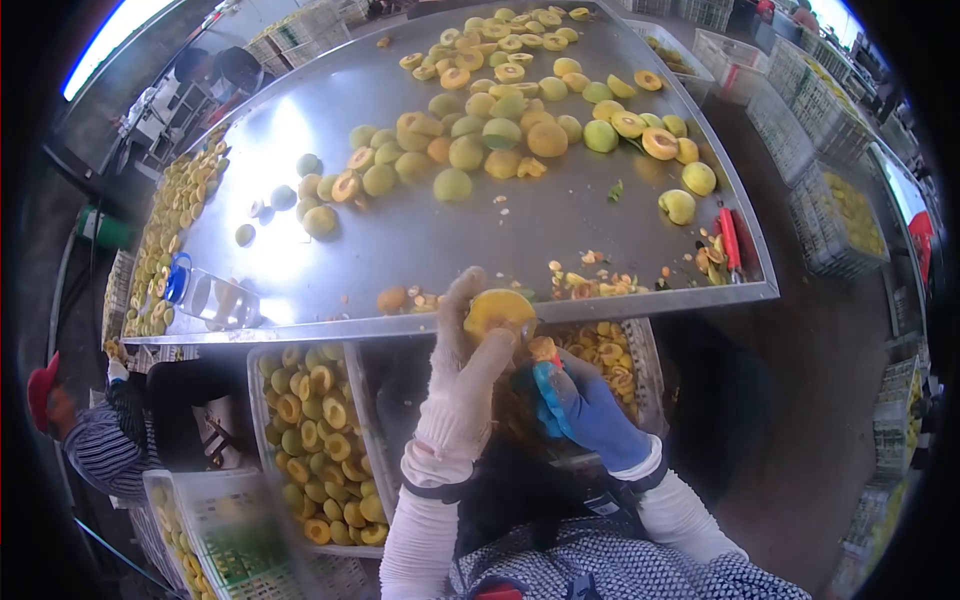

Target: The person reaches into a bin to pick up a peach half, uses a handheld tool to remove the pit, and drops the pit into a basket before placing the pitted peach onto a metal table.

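Observation:
My left hand (455, 375), in a whitish knit glove, grips a yellow peach half (497, 312) just over the table's front edge. Its thumb presses across the cut side. Close by on the right, my right hand (590, 410) wears a blue-coated glove, its fingers curled round a small metal-tipped tool that is mostly hidden. A small orange piece (543, 349) sits at that hand's thumb. Beneath both hands stands a crate of peach scraps (610, 355), partly covered by my arms. Whole and halved peaches (465, 150) are heaped across the metal table (400, 245).
A red-handled tool (730, 240) lies at the table's right corner, near fruit scraps (590, 285). A clear bottle with a blue cap (215, 298) lies at the left. Below stands a crate of peach halves (325, 440). A person in a red cap (45, 390) sits at left.

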Motion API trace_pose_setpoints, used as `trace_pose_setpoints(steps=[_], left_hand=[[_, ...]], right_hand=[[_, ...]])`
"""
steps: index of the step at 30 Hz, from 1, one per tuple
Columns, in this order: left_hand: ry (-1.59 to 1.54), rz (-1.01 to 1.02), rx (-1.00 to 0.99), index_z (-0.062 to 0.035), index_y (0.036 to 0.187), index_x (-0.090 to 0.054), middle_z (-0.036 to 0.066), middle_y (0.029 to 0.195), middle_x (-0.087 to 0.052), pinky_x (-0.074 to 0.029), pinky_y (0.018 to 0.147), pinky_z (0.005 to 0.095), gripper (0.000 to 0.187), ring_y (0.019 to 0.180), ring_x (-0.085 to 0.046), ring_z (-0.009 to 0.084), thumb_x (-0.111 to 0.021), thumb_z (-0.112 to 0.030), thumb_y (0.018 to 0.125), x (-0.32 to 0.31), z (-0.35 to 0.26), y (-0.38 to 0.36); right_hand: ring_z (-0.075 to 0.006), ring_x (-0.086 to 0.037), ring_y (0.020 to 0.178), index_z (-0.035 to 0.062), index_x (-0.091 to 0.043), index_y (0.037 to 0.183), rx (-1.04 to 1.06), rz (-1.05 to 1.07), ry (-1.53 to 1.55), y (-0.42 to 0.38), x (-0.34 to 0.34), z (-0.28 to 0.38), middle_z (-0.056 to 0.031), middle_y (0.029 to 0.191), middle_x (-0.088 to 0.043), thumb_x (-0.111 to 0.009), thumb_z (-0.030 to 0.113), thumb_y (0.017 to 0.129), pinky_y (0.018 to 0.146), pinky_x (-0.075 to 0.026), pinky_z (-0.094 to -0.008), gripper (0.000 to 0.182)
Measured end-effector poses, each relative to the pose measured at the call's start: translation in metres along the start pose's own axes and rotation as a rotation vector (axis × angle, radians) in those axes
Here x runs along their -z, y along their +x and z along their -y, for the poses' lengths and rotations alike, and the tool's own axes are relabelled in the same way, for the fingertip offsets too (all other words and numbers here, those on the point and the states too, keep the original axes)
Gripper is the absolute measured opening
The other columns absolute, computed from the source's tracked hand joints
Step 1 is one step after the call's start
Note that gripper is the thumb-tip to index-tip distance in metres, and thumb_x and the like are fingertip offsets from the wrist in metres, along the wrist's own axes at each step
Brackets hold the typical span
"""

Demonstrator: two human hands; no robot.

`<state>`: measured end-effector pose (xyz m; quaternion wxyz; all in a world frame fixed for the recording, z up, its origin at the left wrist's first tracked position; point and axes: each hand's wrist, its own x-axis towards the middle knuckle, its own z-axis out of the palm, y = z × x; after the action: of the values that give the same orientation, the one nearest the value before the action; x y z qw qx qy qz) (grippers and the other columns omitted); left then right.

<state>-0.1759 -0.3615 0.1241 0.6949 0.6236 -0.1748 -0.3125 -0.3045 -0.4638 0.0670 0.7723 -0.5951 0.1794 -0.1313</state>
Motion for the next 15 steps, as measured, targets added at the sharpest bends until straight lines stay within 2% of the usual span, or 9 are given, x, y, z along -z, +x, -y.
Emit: trace_pose_setpoints(steps=[2, 3, 5, 10, 12, 15], left_hand=[[-0.325, 0.054, 0.02, -0.006, 0.143, -0.047, 0.011, 0.132, -0.056, -0.05, 0.095, 0.0315, 0.042, 0.115, -0.058, 0.0212, -0.052, -0.023, 0.105, -0.004, 0.016, -0.007], [-0.329, 0.054, 0.029, -0.006, 0.143, -0.047, 0.011, 0.132, -0.056, -0.05, 0.095, 0.0315, 0.042, 0.115, -0.058, 0.0212, -0.052, -0.023, 0.105, -0.006, 0.018, -0.01], [-0.414, 0.013, 0.076, -0.007, 0.145, -0.046, 0.011, 0.13, -0.055, -0.049, 0.098, 0.0351, 0.043, 0.115, -0.058, 0.0219, -0.051, -0.026, 0.106, -0.01, 0.022, -0.011], [-0.389, 0.046, -0.013, -0.0076, 0.144, -0.048, 0.011, 0.129, -0.056, -0.049, 0.101, 0.0375, 0.046, 0.116, -0.057, 0.0236, -0.05, -0.034, 0.107, -0.017, 0.043, -0.005], [-0.434, 0.068, -0.041, -0.0075, 0.143, -0.049, 0.011, 0.129, -0.056, -0.048, 0.102, 0.0381, 0.047, 0.116, -0.057, 0.024, -0.05, -0.037, 0.107, -0.019, 0.044, -0.002], [-0.421, 0.125, -0.052, -0.0062, 0.14, -0.052, 0.011, 0.128, -0.057, -0.049, 0.101, 0.0386, 0.045, 0.116, -0.058, 0.0243, -0.049, -0.038, 0.108, -0.023, 0.043, 0.0]], right_hand=[[-0.0028, -0.054, 0.075, 0.0008, -0.063, 0.131, -0.079, -0.035, 0.044, -0.01, 0.001, 0.0, 0.0028, 0.088, -0.062, -0.056, 0.03, 0.11, 0.066, -0.045, -0.0205, 0.037], [-0.0034, -0.054, 0.074, 0.0005, -0.063, 0.132, -0.158, -0.057, 0.073, -0.016, 0.002, -0.001, 0.003, 0.087, -0.062, -0.056, 0.03, 0.11, 0.066, -0.045, -0.0214, 0.038], [-0.0034, -0.053, 0.073, 0.0008, -0.064, 0.131, -0.118, -0.073, 0.059, -0.026, 0.003, -0.009, 0.0034, 0.085, -0.061, -0.056, 0.03, 0.11, 0.065, -0.045, -0.0218, 0.037], [-0.0036, -0.051, 0.071, 0.0019, -0.065, 0.128, -0.008, -0.09, -0.037, -0.03, 0.0, -0.009, 0.0039, 0.081, -0.06, -0.057, 0.03, 0.109, 0.064, -0.044, -0.0222, 0.035], [-0.0042, -0.052, 0.07, 0.0022, -0.066, 0.128, 0.041, -0.183, -0.092, -0.025, -0.001, -0.014, 0.0031, 0.08, -0.059, -0.057, 0.031, 0.109, 0.064, -0.044, -0.0225, 0.035], [-0.0054, -0.053, 0.071, 0.0007, -0.065, 0.131, -0.05, -0.134, -0.06, -0.025, 0.005, -0.01, 0.0022, 0.08, -0.06, -0.057, 0.031, 0.109, 0.065, -0.046, -0.0236, 0.038]])
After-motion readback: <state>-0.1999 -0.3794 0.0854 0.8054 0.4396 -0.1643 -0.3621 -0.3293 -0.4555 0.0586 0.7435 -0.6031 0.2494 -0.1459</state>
